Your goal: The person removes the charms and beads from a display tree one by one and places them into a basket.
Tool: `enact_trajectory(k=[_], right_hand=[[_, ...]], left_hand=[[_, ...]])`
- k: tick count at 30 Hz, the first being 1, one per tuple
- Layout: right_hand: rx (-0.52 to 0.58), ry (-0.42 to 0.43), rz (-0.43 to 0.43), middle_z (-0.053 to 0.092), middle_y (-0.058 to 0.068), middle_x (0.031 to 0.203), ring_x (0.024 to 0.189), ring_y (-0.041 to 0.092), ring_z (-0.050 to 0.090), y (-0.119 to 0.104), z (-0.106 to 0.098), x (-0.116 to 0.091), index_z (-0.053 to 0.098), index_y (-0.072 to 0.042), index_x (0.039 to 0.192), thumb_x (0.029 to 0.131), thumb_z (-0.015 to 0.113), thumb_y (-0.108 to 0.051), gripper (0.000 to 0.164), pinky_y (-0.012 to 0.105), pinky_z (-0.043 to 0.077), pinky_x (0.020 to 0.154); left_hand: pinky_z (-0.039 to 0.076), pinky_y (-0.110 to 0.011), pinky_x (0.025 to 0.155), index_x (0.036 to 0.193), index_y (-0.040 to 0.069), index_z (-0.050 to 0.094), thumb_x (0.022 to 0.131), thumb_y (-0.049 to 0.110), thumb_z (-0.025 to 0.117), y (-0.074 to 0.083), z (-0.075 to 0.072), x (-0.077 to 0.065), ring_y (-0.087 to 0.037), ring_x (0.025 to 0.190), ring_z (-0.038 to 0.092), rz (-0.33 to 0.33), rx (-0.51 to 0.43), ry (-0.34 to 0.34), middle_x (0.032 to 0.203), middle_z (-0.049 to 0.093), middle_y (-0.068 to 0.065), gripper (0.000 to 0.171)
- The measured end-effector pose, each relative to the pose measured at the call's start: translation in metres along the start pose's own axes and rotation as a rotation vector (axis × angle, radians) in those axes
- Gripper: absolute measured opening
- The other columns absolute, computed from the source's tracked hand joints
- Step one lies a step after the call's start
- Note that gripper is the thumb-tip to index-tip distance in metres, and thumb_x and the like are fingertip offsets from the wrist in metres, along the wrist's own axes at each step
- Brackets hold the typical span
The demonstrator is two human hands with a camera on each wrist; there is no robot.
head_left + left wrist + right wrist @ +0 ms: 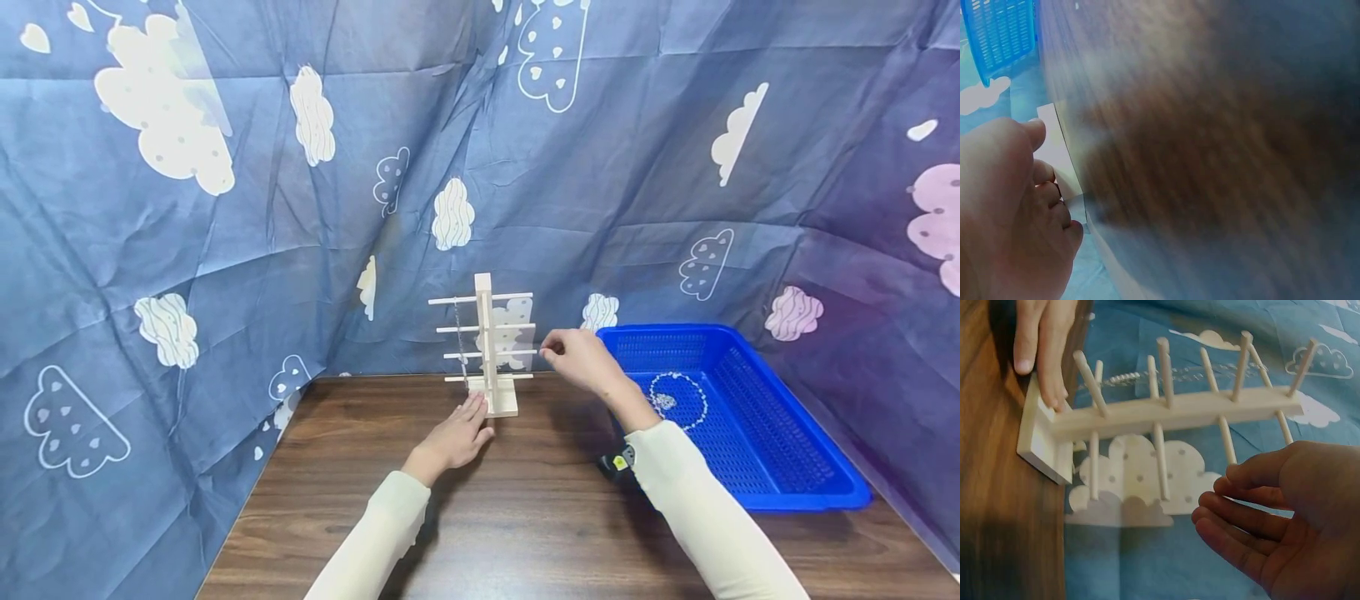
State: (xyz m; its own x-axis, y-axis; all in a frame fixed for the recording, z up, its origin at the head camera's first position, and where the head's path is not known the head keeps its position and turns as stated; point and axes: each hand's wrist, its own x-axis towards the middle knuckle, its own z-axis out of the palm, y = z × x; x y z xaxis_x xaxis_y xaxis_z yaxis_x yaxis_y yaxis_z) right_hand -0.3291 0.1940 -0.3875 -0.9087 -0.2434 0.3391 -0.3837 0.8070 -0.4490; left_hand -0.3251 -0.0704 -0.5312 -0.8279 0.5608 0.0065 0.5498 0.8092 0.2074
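Observation:
A pale wooden rack (486,333) with several pegs stands upright at the table's back edge. From a left-hand peg hangs a thin chain necklace (461,342); the right wrist view shows the chain (1179,374) behind the pegs. My left hand (453,437) rests with extended fingers on the rack's base (1041,440). My right hand (581,358) is at the tip of a right-hand peg, its fingers (1235,519) loosely bent. No necklace shows in it. In the right wrist view its thumb overlaps the end of that peg (1227,440).
To the right sits a blue perforated basket (795,417), with a beaded necklace (693,387) lying inside. Its near-left side is partly behind my right arm. A dark blue cloth with cloud prints (360,108) hangs behind the brown wooden table (525,517).

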Motion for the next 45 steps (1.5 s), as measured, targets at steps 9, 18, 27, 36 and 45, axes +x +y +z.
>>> enact_trajectory(k=[9,18,27,36,45], right_hand=[[-0.061,-0.03,0.004,0.079,0.007,0.095,0.087,0.027,0.072,-0.011,0.035,-0.005,0.08,-0.009,0.104,0.099,0.07,-0.015,0.013,0.05,0.061,0.081],[-0.093,-0.111,-0.059,0.078,0.017,0.116,0.113,0.038,0.074,-0.001,0.081,-0.018,0.074,0.0,0.118,0.098,0.07,-0.011,0.023,0.054,0.06,0.102],[-0.029,-0.18,-0.14,0.064,0.027,0.14,0.135,0.043,0.061,0.004,0.118,-0.031,0.062,0.008,0.135,0.102,0.067,-0.015,0.041,0.056,0.048,0.12],[0.01,-0.312,-0.123,0.034,0.035,0.167,0.158,0.049,0.032,0.009,0.135,-0.038,0.035,0.016,0.158,0.109,0.06,-0.022,0.067,0.059,0.027,0.133],[-0.001,-0.373,-0.12,0.025,0.035,0.17,0.162,0.048,0.024,0.014,0.141,-0.043,0.03,0.016,0.16,0.11,0.059,-0.025,0.071,0.058,0.023,0.134]], left_hand=[[0.027,-0.051,0.135,0.164,-0.006,0.031,0.116,0.034,0.04,0.0,0.001,0.001,-0.037,0.165,0.022,0.003,0.007,0.009,0.176,0.023,-0.023,0.064],[0.026,-0.05,0.135,0.165,-0.006,0.03,0.116,0.035,0.04,0.0,0.002,0.002,-0.036,0.165,0.021,-0.001,0.005,0.005,0.176,0.023,-0.023,0.064],[0.026,-0.05,0.135,0.165,-0.006,0.028,0.116,0.034,0.039,0.0,0.001,0.001,-0.036,0.165,0.021,0.002,0.006,0.006,0.176,0.022,-0.023,0.064],[0.025,-0.049,0.135,0.166,-0.005,0.027,0.117,0.036,0.037,0.002,0.0,-0.002,-0.034,0.166,0.019,-0.007,0.005,-0.008,0.177,0.02,-0.021,0.065],[0.025,-0.052,0.135,0.165,-0.007,0.028,0.116,0.031,0.04,0.002,-0.001,-0.002,-0.038,0.165,0.02,0.008,-0.023,0.002,0.176,0.021,-0.024,0.063]])
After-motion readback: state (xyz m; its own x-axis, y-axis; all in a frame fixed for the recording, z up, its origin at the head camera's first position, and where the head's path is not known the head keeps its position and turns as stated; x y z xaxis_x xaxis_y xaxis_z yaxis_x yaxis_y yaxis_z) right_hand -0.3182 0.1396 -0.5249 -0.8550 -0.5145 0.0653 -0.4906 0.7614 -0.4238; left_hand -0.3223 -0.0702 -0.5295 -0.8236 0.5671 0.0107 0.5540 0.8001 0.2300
